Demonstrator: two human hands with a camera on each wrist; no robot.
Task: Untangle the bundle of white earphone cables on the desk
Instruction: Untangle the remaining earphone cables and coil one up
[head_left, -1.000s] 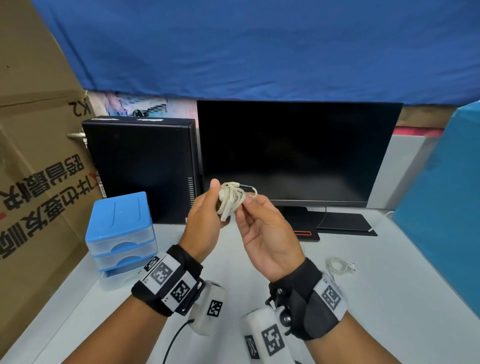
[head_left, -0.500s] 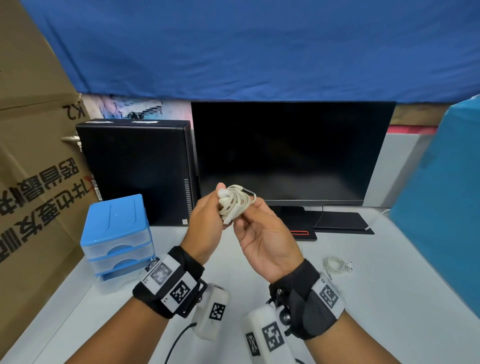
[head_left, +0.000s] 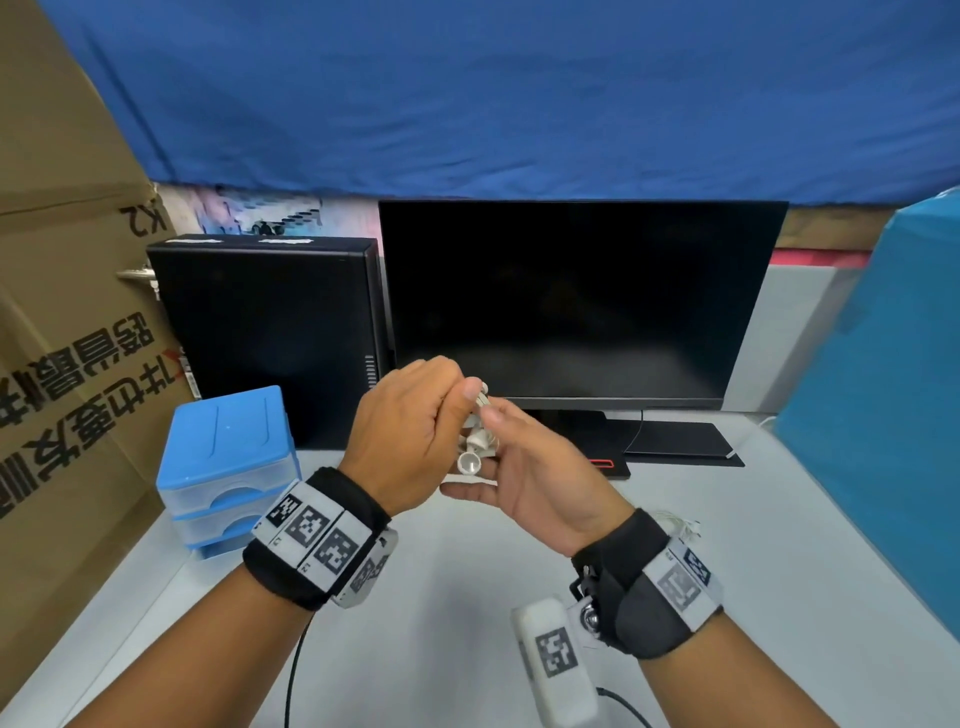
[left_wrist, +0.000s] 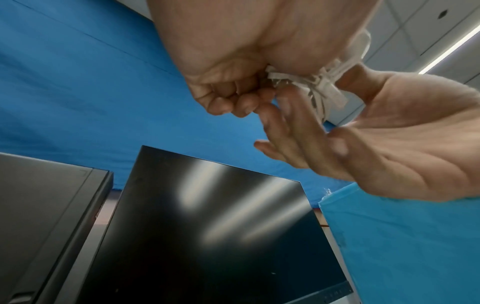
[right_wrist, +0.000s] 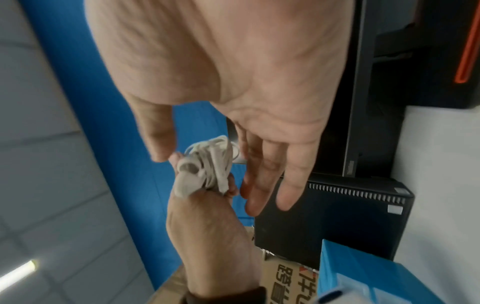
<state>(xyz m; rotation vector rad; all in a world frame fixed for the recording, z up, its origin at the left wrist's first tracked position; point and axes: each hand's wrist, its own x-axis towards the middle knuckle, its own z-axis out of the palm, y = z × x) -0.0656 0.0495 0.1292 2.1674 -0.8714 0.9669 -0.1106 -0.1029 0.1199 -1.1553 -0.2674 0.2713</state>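
I see one bundle of white earphone cables (head_left: 475, 434) held up in the air between my two hands, at about twelve o'clock above the desk (head_left: 467, 597) and in front of the monitor (head_left: 576, 301). It is a tight, off-white wad of many loops; in the right wrist view two earbud heads (right_wrist: 188, 176) stick out at its near end. My left hand (head_left: 405, 436) grips the bundle with curled fingers. My right hand (head_left: 535, 473) pinches its top with thumb and forefinger, the other fingers (right_wrist: 275, 181) held straight and spread.

A second, smaller coil of white cable (head_left: 675, 522) lies on the desk at three o'clock from my hands, partly hidden by my right wrist band.

Writing: "K2" and large Chinese characters, upside down, on the one cardboard box (head_left: 67, 364) at nine o'clock. The monitor's logo in the right wrist view is too small to read.

One blue drawer unit (head_left: 228, 462) with three drawers, one black computer case (head_left: 270, 338).
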